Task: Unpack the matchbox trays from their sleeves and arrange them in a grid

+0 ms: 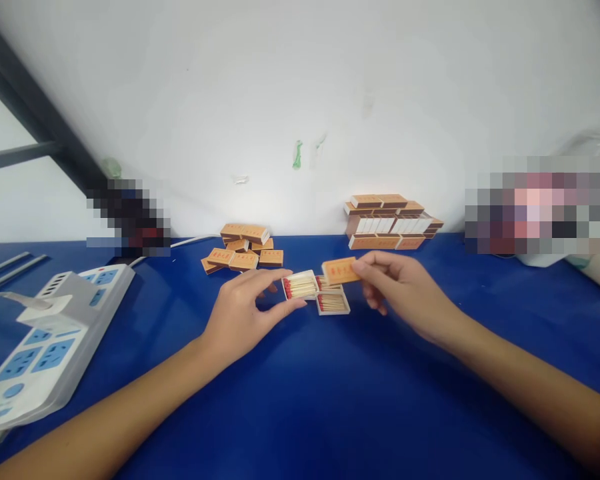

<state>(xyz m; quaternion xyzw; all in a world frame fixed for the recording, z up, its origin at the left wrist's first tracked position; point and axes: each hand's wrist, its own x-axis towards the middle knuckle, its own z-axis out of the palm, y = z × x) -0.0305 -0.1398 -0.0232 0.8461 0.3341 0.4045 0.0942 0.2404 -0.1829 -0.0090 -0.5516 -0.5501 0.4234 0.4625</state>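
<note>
My left hand (247, 300) pinches a white matchbox tray (301, 285) of red-tipped matches between thumb and fingers. Two more match-filled trays touch it on the right: a front tray (333, 304) lies flat on the table, and a rear tray (329, 284) is partly covered from view. Just above that rear one, my right hand (393, 280) grips an orange matchbox sleeve (339, 271) by its right end, thumb on top. Red printing shows on the sleeve's upper face. Whether anything is inside the sleeve cannot be seen.
A loose pile of matchboxes (245, 248) lies behind my left hand. Against the wall at the back right stands a neat stack of matchboxes (387, 223). A white power strip (55, 347) with a plugged-in adapter occupies the left of the blue table (300, 413). Blurred-out items sit at both sides.
</note>
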